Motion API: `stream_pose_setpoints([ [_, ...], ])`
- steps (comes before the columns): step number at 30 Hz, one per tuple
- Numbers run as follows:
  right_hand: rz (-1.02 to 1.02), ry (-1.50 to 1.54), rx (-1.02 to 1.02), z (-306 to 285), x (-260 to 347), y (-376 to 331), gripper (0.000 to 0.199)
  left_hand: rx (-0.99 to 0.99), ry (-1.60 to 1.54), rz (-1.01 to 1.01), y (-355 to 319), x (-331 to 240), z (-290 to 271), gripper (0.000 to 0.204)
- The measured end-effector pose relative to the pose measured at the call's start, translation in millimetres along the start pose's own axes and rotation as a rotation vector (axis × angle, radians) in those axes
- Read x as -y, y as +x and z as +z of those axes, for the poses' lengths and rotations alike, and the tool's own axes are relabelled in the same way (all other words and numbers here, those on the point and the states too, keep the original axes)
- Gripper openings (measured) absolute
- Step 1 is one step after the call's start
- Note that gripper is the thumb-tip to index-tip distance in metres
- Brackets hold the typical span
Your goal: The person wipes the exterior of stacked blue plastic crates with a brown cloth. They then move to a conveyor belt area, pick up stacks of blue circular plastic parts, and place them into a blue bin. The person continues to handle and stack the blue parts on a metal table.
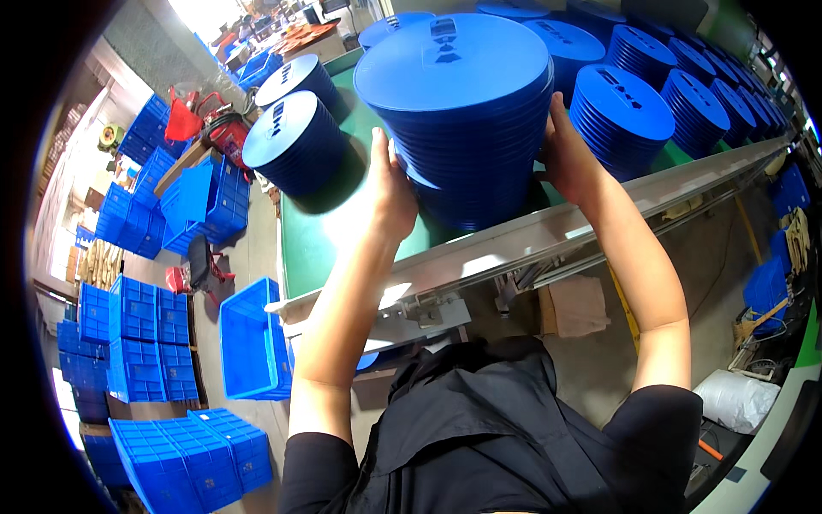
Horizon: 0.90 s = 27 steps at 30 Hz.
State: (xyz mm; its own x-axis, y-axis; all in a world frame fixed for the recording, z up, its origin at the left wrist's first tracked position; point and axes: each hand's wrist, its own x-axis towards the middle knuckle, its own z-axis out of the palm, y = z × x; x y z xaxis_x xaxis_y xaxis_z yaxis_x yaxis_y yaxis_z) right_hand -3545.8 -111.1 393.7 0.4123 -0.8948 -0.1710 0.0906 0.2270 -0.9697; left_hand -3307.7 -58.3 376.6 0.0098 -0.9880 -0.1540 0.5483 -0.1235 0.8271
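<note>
A tall stack of round blue discs (454,73) stands in front of me, its top face marked with dark print. My left hand (392,193) is against the left side of the stack, thumb pointing up and the other fingers mostly hidden by it. On the opposite side my right hand (569,154) cups the stack, with its fingertips out of sight behind it. Two shorter disc stacks stand to the left, the nearer disc stack (287,141) closest to my left hand. Right of my right hand is another blue disc stack (623,111).
The stacks stand on a green work surface (312,248) with a pale metal edge. Several more disc stacks reach to the far right. Below left sits an open blue crate (248,343), near piled blue crates (145,343). A white sack (736,403) lies at lower right.
</note>
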Motion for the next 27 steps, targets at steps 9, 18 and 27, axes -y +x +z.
stream_pose_setpoints([
  [9, -0.052, 0.112, 0.079, 6.2, -0.9, 0.9, 0.1, -0.02, 0.031, 0.023, -8.0, -3.5, 20.5, 0.074],
  [18, -0.132, 0.008, 0.08, 42.2, 34.9, -8.5, 0.099, -0.058, -0.111, 0.122, -36.6, -50.3, 35.4, 0.061],
  [27, -0.226, 0.106, 0.557, 205.3, 69.3, -49.7, 0.09, -0.072, -0.077, 0.206, -162.2, -155.0, -50.1, 0.069],
])
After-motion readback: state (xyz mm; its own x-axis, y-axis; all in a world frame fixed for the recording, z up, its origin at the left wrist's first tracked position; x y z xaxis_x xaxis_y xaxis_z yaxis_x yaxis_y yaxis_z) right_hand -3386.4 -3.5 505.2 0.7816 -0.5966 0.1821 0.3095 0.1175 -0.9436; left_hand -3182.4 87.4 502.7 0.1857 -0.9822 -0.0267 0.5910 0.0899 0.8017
